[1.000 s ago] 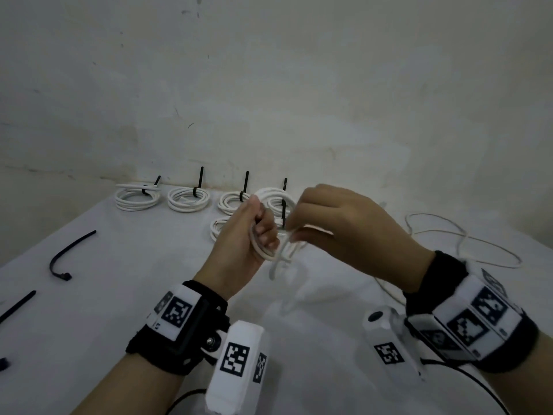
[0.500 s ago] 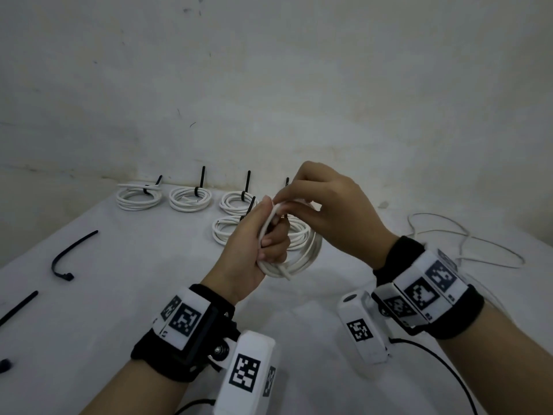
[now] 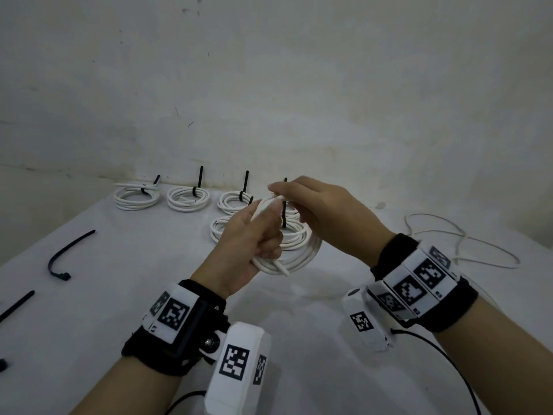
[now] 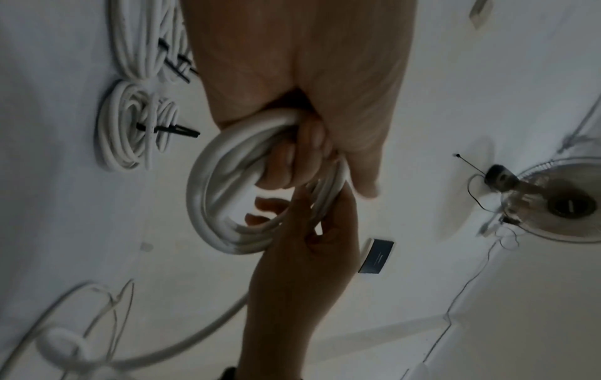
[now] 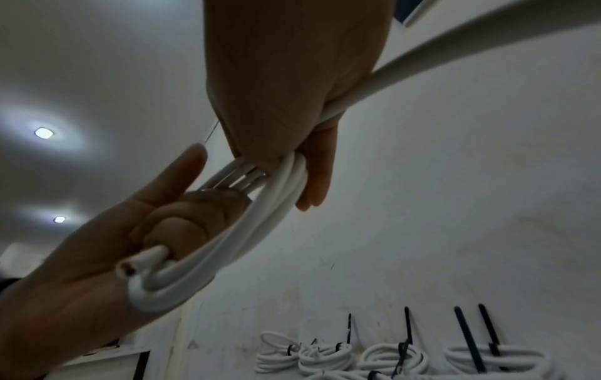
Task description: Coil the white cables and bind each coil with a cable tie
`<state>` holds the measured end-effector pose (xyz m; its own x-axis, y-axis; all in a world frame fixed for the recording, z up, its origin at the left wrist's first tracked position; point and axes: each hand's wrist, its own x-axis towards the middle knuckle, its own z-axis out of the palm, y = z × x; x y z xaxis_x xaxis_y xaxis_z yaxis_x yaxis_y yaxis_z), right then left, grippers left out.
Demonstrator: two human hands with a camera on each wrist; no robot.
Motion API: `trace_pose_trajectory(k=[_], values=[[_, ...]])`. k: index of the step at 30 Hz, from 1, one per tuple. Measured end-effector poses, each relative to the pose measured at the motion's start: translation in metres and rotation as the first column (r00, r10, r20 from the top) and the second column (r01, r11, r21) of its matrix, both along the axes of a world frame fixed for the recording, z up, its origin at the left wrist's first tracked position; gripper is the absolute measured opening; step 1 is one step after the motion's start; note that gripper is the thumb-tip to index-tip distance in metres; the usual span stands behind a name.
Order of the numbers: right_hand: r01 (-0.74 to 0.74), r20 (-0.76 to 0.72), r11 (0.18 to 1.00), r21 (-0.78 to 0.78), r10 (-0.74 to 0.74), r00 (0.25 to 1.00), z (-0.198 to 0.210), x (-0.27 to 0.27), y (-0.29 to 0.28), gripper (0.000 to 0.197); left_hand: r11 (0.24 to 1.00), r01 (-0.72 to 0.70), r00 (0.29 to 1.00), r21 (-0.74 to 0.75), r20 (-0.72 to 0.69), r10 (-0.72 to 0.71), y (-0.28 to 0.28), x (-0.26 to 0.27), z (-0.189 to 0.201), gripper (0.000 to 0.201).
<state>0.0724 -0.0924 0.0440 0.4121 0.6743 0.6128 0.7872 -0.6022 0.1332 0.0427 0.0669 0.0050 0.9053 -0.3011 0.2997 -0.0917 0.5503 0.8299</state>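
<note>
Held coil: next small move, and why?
Probably lay one more loop: the right hand guides cable onto the coil that the left hand grips, and the uncoiled cable runs on from the right hand. The loose cable ties lie untouched on the table, so binding looks premature.

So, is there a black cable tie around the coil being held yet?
No: the coil in the left hand shows only bare white loops, no tie around them.
</note>
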Motion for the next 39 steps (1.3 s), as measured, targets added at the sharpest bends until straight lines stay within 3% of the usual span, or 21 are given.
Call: trace_pose_trajectory(k=[2, 5, 7, 10, 15, 19, 23, 28, 33, 39], values=[[0.020, -0.020, 0.999, -0.025, -0.020, 1.000, 0.001, 0.000, -0.001, 0.049, 0.996, -0.059, 0.998, 0.065, -0.008, 0.060, 0.004, 0.004, -0.002, 0.009], [0.053, -0.073, 0.998, -0.035, -0.055, 0.996, 0.003, 0.000, 0.000, 0.036, 0.962, -0.218, 0.976, 0.163, 0.021, 0.217, 0.010, 0.011, -0.008, 0.024], [0.045, -0.128, 0.999, 0.008, -0.044, 0.991, 0.004, -0.001, 0.002, 0.024, 0.925, -0.321, 0.946, 0.202, 0.107, 0.305, 0.011, 0.011, -0.009, 0.020], [0.053, -0.163, 0.998, 0.034, -0.047, 0.985, 0.006, -0.003, 0.003, 0.024, 0.901, -0.383, 0.920, 0.205, 0.172, 0.352, 0.008, 0.010, -0.012, 0.019], [0.032, -0.170, 0.999, 0.043, -0.024, 0.985, 0.005, -0.003, 0.004, 0.026, 0.918, -0.315, 0.948, 0.241, 0.124, 0.292, 0.010, 0.013, -0.012, 0.016], [-0.004, -0.139, 0.997, 0.081, 0.015, 0.990, 0.007, -0.001, 0.001, 0.021, 0.954, -0.100, 0.995, 0.283, 0.020, 0.099, 0.012, 0.010, -0.009, 0.037], [-0.016, -0.161, 0.990, 0.142, 0.039, 0.986, 0.006, 0.000, 0.003, 0.020, 0.992, 0.012, 0.997, 0.124, -0.071, -0.003, 0.006, 0.004, 0.000, 0.036], [0.115, -0.319, 0.974, 0.194, -0.048, 0.946, 0.003, -0.007, -0.016, 0.022, 0.994, -0.109, 0.988, -0.016, -0.113, 0.107, 0.011, 0.010, 0.003, 0.038], [0.225, -0.457, 0.930, 0.292, -0.071, 0.887, -0.009, -0.012, -0.059, 0.011, 0.960, -0.178, 0.967, -0.215, -0.218, 0.131, 0.026, 0.021, 0.003, 0.043], [0.227, -0.488, 0.916, 0.332, -0.039, 0.872, -0.019, -0.011, -0.087, 0.034, 0.932, -0.199, 0.964, -0.302, -0.230, 0.131, 0.024, 0.024, 0.001, 0.044]])
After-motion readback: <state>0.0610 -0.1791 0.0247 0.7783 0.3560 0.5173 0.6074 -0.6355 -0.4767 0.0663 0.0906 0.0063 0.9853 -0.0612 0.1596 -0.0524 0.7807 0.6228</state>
